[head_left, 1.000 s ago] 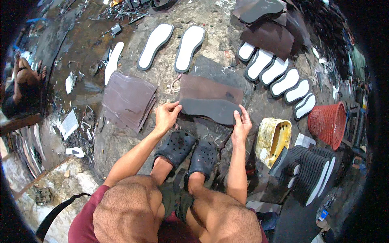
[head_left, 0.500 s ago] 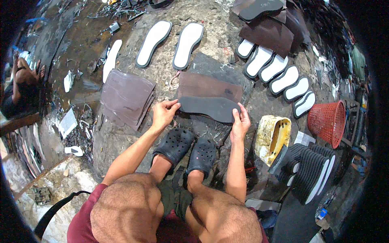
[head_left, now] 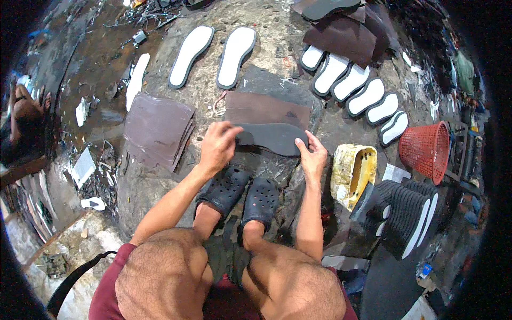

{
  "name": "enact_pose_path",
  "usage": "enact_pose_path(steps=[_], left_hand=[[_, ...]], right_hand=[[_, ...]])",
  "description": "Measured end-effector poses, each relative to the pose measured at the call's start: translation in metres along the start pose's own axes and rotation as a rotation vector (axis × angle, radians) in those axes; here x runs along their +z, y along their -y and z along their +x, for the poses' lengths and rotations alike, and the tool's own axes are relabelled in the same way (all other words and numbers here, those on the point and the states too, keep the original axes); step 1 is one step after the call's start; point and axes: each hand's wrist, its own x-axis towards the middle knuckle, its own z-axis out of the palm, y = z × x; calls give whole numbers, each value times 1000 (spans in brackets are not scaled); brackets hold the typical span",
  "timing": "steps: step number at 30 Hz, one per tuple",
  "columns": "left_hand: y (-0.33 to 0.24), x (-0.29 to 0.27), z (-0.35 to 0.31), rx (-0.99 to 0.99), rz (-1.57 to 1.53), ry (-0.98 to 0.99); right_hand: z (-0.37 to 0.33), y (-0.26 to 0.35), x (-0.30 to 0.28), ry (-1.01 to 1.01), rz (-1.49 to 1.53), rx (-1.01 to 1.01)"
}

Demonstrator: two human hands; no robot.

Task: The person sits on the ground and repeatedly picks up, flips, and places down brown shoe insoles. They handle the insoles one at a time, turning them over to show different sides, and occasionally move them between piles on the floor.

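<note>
A person in black perforated clogs bends over a charcoal shoe sole, which lies crosswise between both hands along the near edge of a brown sheet on a scuffed floor. The right hand pinches the sole's right end, thumb on the upper face and fingers around the tip, close to the sheet's near right corner. The left hand, fingers curled narrow and blurred at the tips, is at the sole's left end; whether it grips or merely touches cannot be told. A dark slab shows past the sheet's far edge. To the left sits a stack of brown sheets; beyond, two white-faced soles stand side by side. At right, a row of white-topped soles curves toward a red plastic basket, near a cut-open yellow container and stacked black soles.
</note>
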Motion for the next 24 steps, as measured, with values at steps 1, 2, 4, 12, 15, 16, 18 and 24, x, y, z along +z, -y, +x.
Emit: enact_pose_path(steps=[1, 2, 4, 12, 15, 16, 18, 24], left_hand=[[0, 1, 6, 131, -69, 110], [-4, 3, 12, 191, -113, 128], [-17, 11, 27, 314, -206, 165], [10, 29, 43, 332, -285, 361], [3, 6, 60, 244, -382, 481], [6, -6, 63, 184, -442, 518], [3, -41, 81, 81, -732, 633], [-8, -92, 72, -712, -1516, 885]], right_hand=[[2, -2, 1, -2, -7, -7], [1, -2, 2, -7, -16, -11], [-2, -2, 1, -40, -61, 7], [-21, 13, 7, -414, -538, -318], [-25, 6, -13, -261, -4, -50], [-25, 13, -20, -229, 129, -113], [-28, 44, -44, -132, 322, -240], [-35, 175, -31, 254, 312, -286]])
